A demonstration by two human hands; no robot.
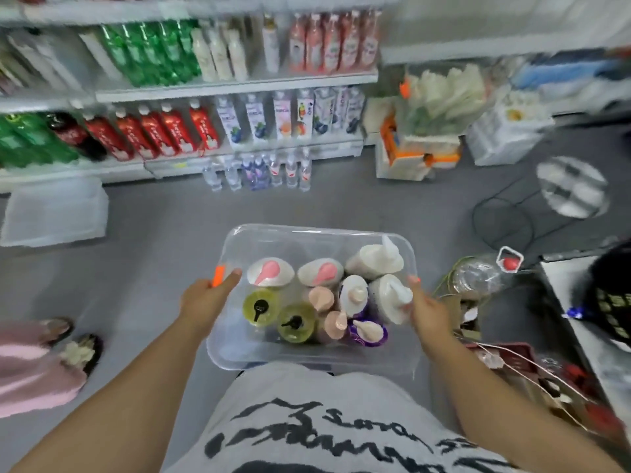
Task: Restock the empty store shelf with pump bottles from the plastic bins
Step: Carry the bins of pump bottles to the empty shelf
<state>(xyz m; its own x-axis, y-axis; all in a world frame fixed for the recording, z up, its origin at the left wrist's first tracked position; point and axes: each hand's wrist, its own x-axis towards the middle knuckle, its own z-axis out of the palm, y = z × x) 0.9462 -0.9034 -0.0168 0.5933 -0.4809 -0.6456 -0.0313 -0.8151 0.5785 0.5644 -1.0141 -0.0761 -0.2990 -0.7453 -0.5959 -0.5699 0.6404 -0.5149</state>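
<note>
I hold a clear plastic bin (300, 237) in front of my belly, above the grey floor. My left hand (205, 302) grips its left rim by an orange clip (217, 275). My right hand (428, 308) grips the right rim. Inside stand several pump bottles: two white ones with pink pumps (269, 272), two green ones with black pumps (261, 306), peach ones (321, 298), and white and purple ones (367, 332). One white bottle (374, 259) lies tilted at the far right corner.
Shelves (235, 87) full of drink bottles run across the back; water bottles (259, 172) stand on the floor below. Another clear bin (54, 211) lies at the left. Boxes (416, 148) and clutter crowd the right. Another person's feet (78, 349) are at the left.
</note>
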